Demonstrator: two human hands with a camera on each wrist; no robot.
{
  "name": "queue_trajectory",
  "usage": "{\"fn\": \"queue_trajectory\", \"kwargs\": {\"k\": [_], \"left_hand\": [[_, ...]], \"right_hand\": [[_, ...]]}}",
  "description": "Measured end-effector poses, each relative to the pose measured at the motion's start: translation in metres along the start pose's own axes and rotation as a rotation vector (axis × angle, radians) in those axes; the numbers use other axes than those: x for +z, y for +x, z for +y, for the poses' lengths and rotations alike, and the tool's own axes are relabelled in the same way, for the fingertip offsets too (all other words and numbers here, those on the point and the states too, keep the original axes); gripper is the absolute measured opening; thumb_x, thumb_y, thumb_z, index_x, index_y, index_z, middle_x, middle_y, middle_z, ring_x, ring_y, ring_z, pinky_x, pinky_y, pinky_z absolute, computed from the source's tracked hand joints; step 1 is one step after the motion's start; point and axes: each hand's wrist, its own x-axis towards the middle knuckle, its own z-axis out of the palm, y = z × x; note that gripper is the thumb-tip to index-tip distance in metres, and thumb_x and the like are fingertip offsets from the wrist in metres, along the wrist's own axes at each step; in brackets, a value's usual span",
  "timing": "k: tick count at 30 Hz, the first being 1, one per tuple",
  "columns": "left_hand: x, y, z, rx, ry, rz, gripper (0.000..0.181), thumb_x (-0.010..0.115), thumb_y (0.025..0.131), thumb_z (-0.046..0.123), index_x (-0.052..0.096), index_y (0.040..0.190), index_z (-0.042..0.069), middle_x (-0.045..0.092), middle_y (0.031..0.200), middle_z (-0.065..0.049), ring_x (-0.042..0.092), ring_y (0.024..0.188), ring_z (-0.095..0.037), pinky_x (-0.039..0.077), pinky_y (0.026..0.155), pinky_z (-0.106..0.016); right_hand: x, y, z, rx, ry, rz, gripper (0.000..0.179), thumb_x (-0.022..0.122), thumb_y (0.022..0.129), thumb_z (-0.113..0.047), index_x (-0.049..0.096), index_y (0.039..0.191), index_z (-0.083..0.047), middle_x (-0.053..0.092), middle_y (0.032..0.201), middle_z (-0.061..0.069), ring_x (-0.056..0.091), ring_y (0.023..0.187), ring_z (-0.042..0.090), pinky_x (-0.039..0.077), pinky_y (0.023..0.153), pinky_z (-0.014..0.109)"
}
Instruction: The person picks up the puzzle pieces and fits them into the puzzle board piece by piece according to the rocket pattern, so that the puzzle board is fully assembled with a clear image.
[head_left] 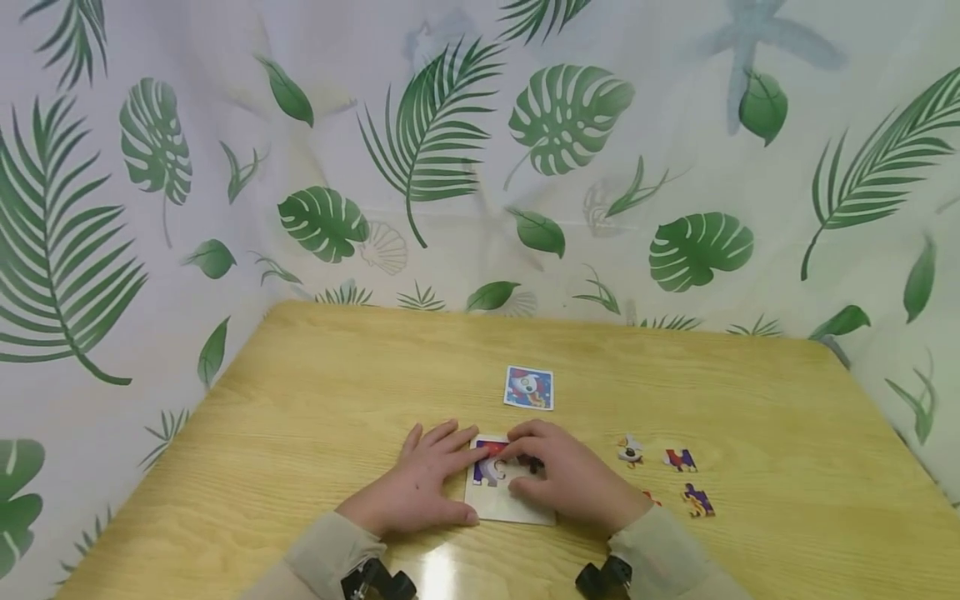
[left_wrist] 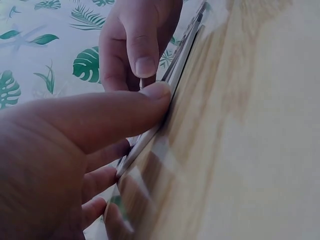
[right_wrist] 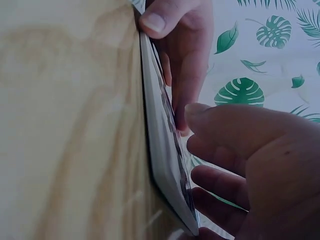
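A square puzzle board (head_left: 498,506) lies on the table between both hands, its lower part pale and bare. Joined puzzle pieces (head_left: 487,472) in purple, red and white fill its upper left. My left hand (head_left: 429,483) rests along the board's left side, fingers spread, index fingertip on the pieces and thumb at the lower left corner. Over the board's upper right bends my right hand (head_left: 566,475), its fingertips on the pieces and partly hiding a dark piece (head_left: 534,463). In the right wrist view, the right thumb (right_wrist: 200,112) stands apart from the fingers, nothing between them.
Loose puzzle pieces lie right of the right hand: a white one (head_left: 631,451), a red and purple one (head_left: 680,459), a purple and yellow one (head_left: 698,500), and a red one (head_left: 651,497) partly behind the wrist. A small picture card (head_left: 528,388) lies beyond the board. Leaf-printed cloth (head_left: 465,167) hangs behind the table.
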Motion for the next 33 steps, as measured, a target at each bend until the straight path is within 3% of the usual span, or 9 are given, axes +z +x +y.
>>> {"fn": "queue_trajectory", "kwargs": {"k": [10, 21, 27, 33], "left_hand": [[0.003, 0.002, -0.002, 0.007, 0.017, 0.026, 0.085, 0.073, 0.084, 0.059, 0.039, 0.157, 0.032, 0.025, 0.166, 0.002, 0.008, 0.154, -0.029, -0.005, 0.117, -0.063], [0.007, -0.001, -0.004, 0.014, -0.019, 0.034, 0.085, 0.074, 0.083, 0.057, 0.04, 0.157, 0.032, 0.026, 0.166, 0.0, 0.008, 0.154, -0.029, -0.007, 0.117, -0.063], [0.009, -0.002, -0.005, 0.021, -0.004, 0.035, 0.086, 0.074, 0.083, 0.057, 0.037, 0.158, 0.035, 0.024, 0.166, 0.001, 0.008, 0.154, -0.029, -0.006, 0.117, -0.063], [0.008, -0.001, -0.004, 0.018, 0.026, 0.039, 0.085, 0.073, 0.083, 0.057, 0.035, 0.158, 0.039, 0.024, 0.166, 0.002, 0.009, 0.154, -0.029, -0.005, 0.117, -0.063]], "right_hand": [[-0.021, -0.012, 0.008, 0.088, -0.017, 0.078, 0.031, 0.078, 0.09, -0.03, 0.073, 0.12, -0.022, 0.057, 0.138, 0.0, 0.05, 0.132, 0.029, 0.041, 0.108, 0.054], [-0.042, -0.04, 0.039, 0.12, -0.026, 0.122, 0.032, 0.074, 0.093, -0.029, 0.071, 0.124, -0.019, 0.055, 0.14, 0.003, 0.05, 0.132, 0.034, 0.041, 0.106, 0.058], [-0.052, -0.055, 0.053, 0.118, -0.036, 0.165, 0.034, 0.074, 0.094, -0.028, 0.07, 0.126, -0.015, 0.055, 0.139, 0.009, 0.055, 0.122, 0.034, 0.05, 0.095, 0.054], [-0.057, -0.065, 0.068, 0.141, -0.047, 0.191, 0.038, 0.073, 0.095, -0.032, 0.069, 0.128, -0.013, 0.054, 0.139, 0.013, 0.049, 0.128, 0.041, 0.041, 0.102, 0.064]]}}
